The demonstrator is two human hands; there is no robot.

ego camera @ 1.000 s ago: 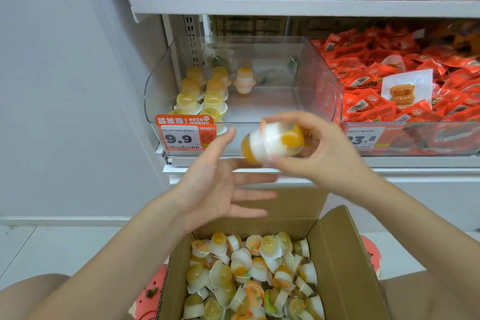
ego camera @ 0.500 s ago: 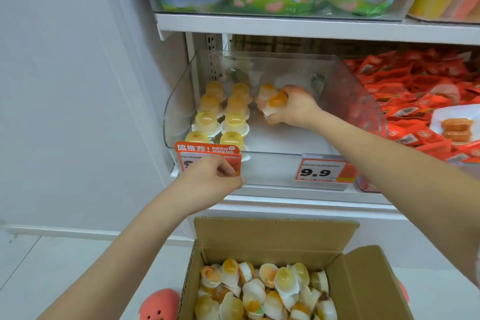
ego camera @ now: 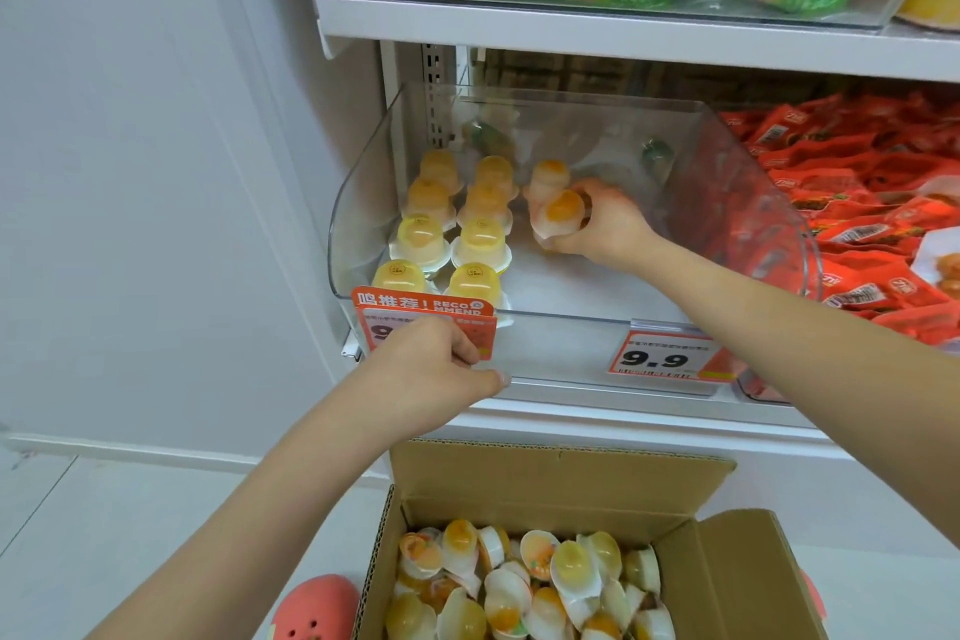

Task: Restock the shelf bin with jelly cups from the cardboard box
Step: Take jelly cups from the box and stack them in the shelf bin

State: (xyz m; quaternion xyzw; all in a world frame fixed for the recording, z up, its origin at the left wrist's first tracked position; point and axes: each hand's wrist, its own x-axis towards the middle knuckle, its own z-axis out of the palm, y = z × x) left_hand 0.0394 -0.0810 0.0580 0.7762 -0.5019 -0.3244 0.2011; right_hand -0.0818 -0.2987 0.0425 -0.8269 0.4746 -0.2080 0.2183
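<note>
Inside the clear bin [ego camera: 753, 203] the right hand [ego camera: 602, 224] grips a jelly cup [ego camera: 558, 218] beside the rows — left hand [ego camera: 431, 369], fingers curled, holds the bin's front edge above the cardboard box [ego camera: 561, 478].

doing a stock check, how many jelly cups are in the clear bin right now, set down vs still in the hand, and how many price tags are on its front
Jelly cups standing in the clear bin: 9, for example this front one
Jelly cups held by the right hand inside the bin: 1
Price tags on the bin front: 2
Total: 12
</note>
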